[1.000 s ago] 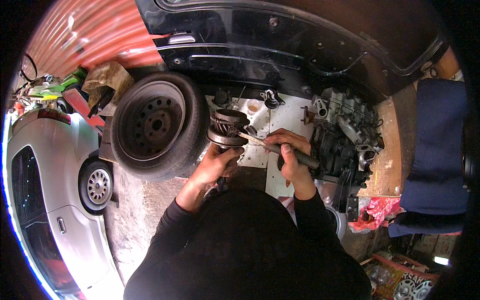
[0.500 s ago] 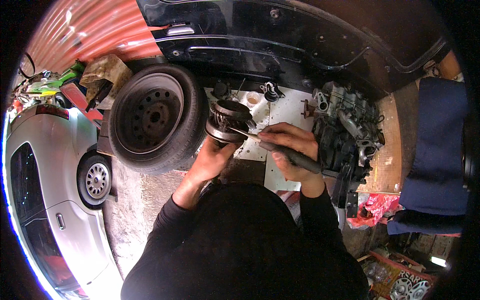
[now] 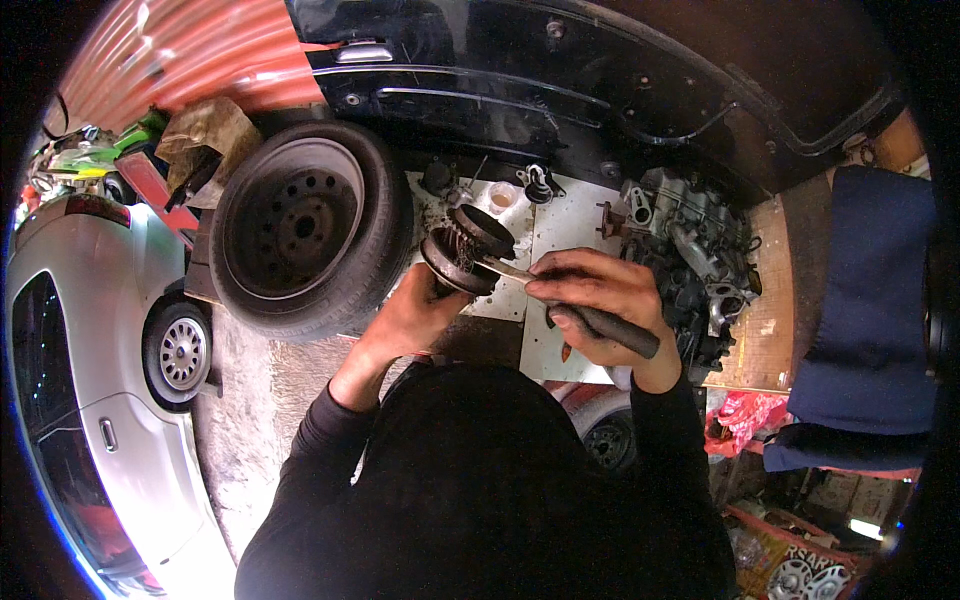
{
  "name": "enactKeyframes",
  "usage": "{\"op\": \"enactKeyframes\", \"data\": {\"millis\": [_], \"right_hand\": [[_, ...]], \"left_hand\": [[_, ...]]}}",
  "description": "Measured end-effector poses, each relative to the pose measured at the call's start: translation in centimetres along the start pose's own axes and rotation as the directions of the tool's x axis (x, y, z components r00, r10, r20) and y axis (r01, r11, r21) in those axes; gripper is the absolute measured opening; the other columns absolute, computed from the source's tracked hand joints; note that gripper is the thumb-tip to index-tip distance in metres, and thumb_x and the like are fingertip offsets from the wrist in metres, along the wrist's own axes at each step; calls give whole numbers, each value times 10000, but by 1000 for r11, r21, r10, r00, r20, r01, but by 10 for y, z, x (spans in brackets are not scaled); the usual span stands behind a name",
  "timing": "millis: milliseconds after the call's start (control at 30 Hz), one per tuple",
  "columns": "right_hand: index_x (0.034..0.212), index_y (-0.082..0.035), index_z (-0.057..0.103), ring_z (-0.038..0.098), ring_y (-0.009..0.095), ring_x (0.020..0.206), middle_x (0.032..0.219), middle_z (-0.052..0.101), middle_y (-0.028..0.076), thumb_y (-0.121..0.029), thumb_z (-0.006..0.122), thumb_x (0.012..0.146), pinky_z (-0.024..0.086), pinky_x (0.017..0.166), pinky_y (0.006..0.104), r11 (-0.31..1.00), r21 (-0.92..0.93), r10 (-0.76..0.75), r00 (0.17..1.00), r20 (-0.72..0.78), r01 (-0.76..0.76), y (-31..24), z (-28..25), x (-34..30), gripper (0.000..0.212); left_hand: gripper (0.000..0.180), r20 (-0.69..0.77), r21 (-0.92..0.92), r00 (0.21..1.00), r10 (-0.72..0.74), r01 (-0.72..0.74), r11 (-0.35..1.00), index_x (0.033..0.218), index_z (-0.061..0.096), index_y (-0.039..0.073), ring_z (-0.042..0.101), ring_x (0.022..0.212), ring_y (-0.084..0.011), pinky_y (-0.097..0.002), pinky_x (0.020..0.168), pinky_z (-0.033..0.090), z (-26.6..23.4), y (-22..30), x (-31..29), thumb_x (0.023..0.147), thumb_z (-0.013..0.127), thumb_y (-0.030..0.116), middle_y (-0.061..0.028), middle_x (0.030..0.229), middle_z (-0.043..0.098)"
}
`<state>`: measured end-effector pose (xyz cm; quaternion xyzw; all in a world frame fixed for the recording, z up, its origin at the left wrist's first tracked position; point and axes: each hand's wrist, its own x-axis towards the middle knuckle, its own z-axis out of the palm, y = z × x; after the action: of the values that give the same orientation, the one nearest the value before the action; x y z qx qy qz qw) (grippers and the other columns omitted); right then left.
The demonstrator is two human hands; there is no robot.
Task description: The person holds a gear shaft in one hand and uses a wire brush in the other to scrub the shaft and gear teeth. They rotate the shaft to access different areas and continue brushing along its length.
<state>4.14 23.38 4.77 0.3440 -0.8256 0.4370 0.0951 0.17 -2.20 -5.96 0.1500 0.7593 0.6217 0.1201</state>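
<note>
My left hand (image 3: 412, 318) is closed round the underside of a greasy metal gear assembly (image 3: 455, 268). Two round end pieces with toothed gears between them can be made out, and the part leans to one side. From the right, my right hand (image 3: 600, 290) grips a tool with a thick dark handle (image 3: 618, 330) and a narrow pale metal blade. Its tip reaches in at the gears between the two end pieces. Whether the tip touches the teeth cannot be made out. Below the hands, the white-topped bench (image 3: 570, 225) shows dark grime.
A car wheel with tyre (image 3: 300, 225) leans at the left. An engine (image 3: 690, 240) stands at the right. Behind the hands are a small cup (image 3: 500, 197) and metal parts (image 3: 537, 183). A black vehicle panel (image 3: 480, 100) closes off the back; a silver car (image 3: 90, 390) is far left.
The gear assembly has tipped over to the right in my left hand. My right hand has moved slightly right and down with the tool, its blade still at the gears.
</note>
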Motion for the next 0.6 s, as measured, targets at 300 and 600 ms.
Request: {"op": "enactKeyframes", "data": {"millis": [300, 600], "right_hand": [[1124, -122, 767, 729, 298, 931, 1135, 701, 140, -46, 743, 776, 592, 807, 363, 999, 41, -3, 1000, -25, 4, 4, 6, -5, 357], [1112, -131, 771, 735, 290, 897, 1124, 706, 130, -29, 748, 754, 593, 792, 362, 998, 56, 21, 1000, -16, -20, 5, 14, 1, 373]], "left_hand": [[273, 56, -95, 998, 26, -20, 995, 1172, 668, -21, 652, 984, -158, -328, 880, 514, 0, 9, -4, 913, 653, 67, -116, 1057, 718], [291, 125, 77, 985, 115, -126, 989, 1121, 688, -21, 711, 959, -297, -393, 854, 528, -5, 19, -4, 839, 681, 53, -227, 999, 721]]}}
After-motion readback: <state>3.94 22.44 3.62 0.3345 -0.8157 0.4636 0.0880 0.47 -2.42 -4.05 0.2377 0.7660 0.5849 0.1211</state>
